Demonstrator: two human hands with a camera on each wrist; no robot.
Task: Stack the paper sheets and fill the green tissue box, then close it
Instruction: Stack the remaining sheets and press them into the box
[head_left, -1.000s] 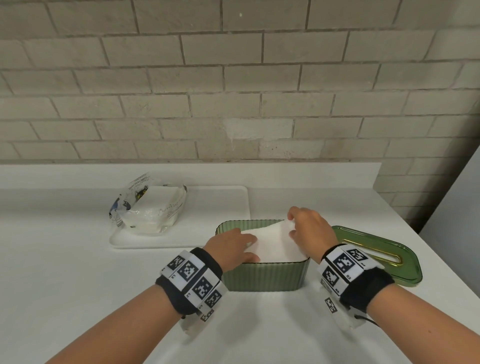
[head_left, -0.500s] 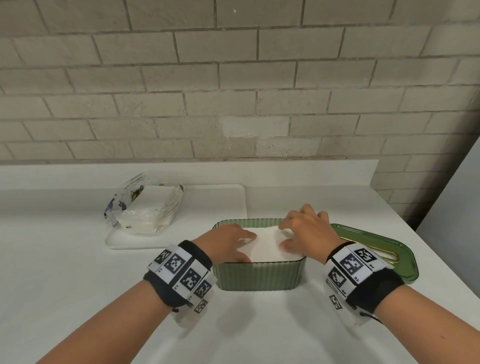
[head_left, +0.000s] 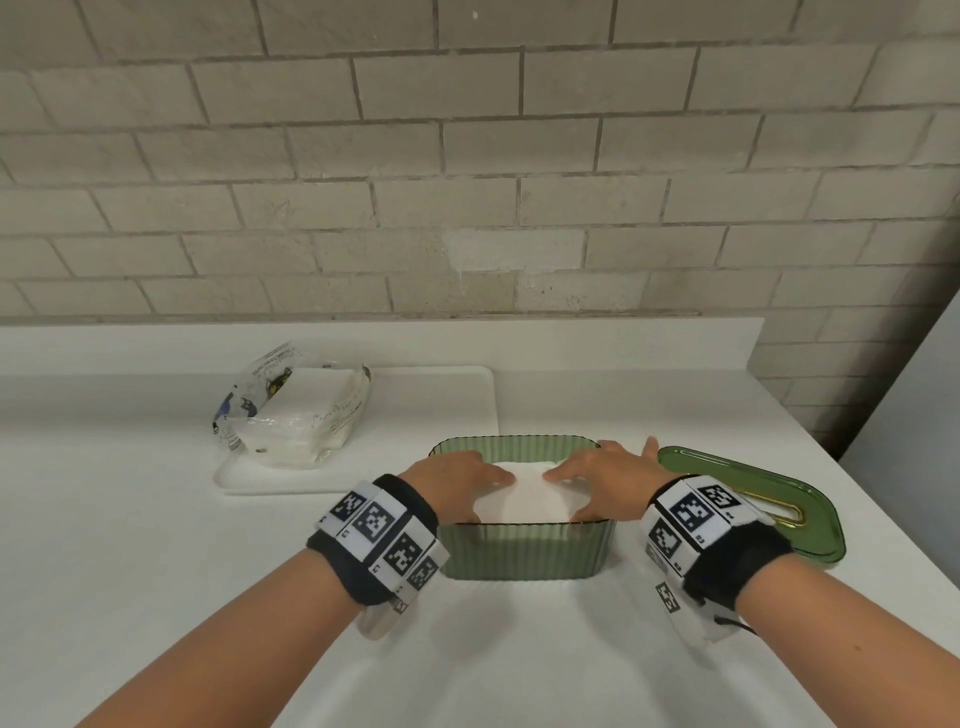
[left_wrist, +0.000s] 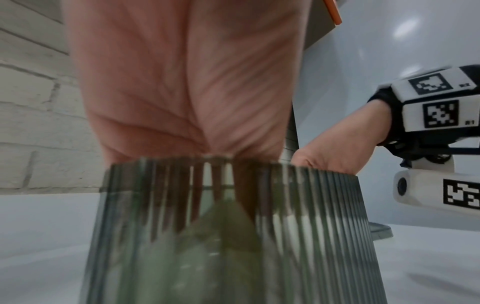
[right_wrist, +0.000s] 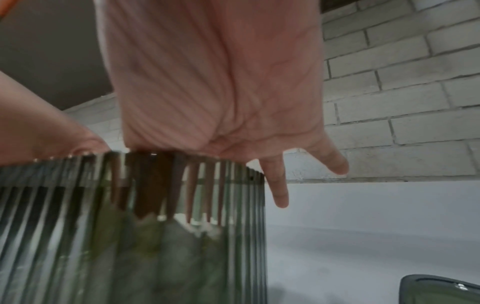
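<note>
Head view: white table (head_left: 130, 597) runs under a brick wall (head_left: 467, 182). At centre sits the green tissue box (head_left: 524, 553), ribbed, lid off, with a stack of white paper sheets (head_left: 530, 499) inside, its top close to the rim. At 10 o'clock from the box, a white tray (head_left: 431, 415) carries a clear plastic pack of tissues (head_left: 296, 415). At 3 o'clock, just beside the box, the green lid (head_left: 748, 483) lies flat on the table, slot up.

Left hand (head_left: 452, 480) lies flat on the left part of the sheets, fingers straight, gripping nothing. Right hand (head_left: 605, 480) lies flat on the right part, fingers extended and spread, gripping nothing; the two sets of fingertips nearly meet over the stack.

Right wrist view: two fingers (right_wrist: 279, 185) hang outside the box wall (right_wrist: 130, 236) at its right end. Left wrist view: palm (left_wrist: 187, 86) sits above the box rim.
</note>
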